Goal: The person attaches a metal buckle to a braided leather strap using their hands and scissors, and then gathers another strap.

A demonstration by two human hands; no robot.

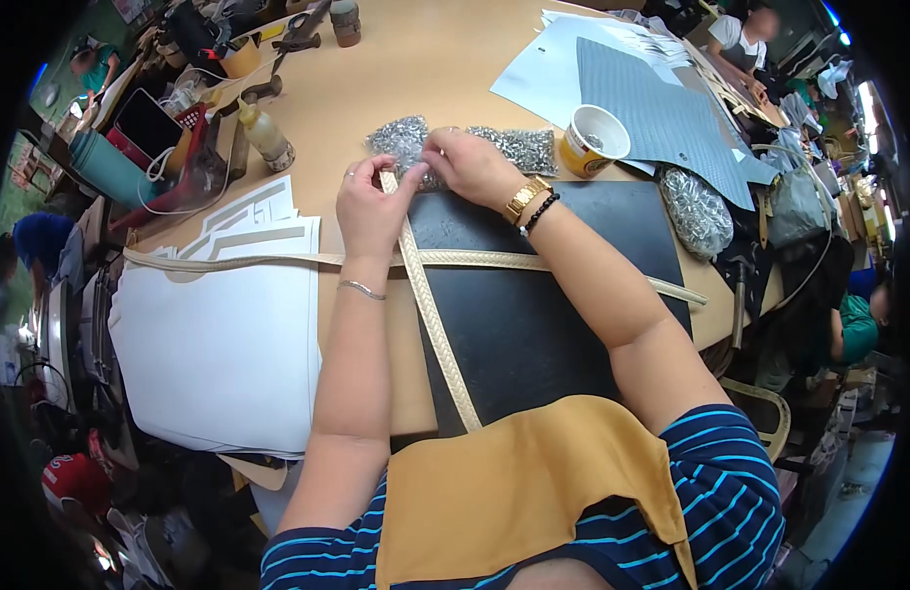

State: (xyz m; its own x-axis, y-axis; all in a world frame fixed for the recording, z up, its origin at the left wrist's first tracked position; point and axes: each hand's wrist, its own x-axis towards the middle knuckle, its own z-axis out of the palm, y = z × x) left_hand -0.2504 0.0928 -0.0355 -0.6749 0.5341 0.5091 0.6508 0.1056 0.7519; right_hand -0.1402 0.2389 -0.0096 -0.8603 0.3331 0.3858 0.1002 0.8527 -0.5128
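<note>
Head view: left hand (pixel 368 218) pinches the far end of a braided beige strap (pixel 432 307), slanting nearward over the black mat (pixel 543 344). Right hand (pixel 474 169) narrows alongside; held item unclear. Judgement: steady the strap end, fingertips close.

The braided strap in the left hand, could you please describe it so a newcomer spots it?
On the table lies a black mat. Over its left side, a pale braided strap runs from the apron to the left hand. Unlike the similar strap crossing it beneath both forearms, this one is held.
</note>
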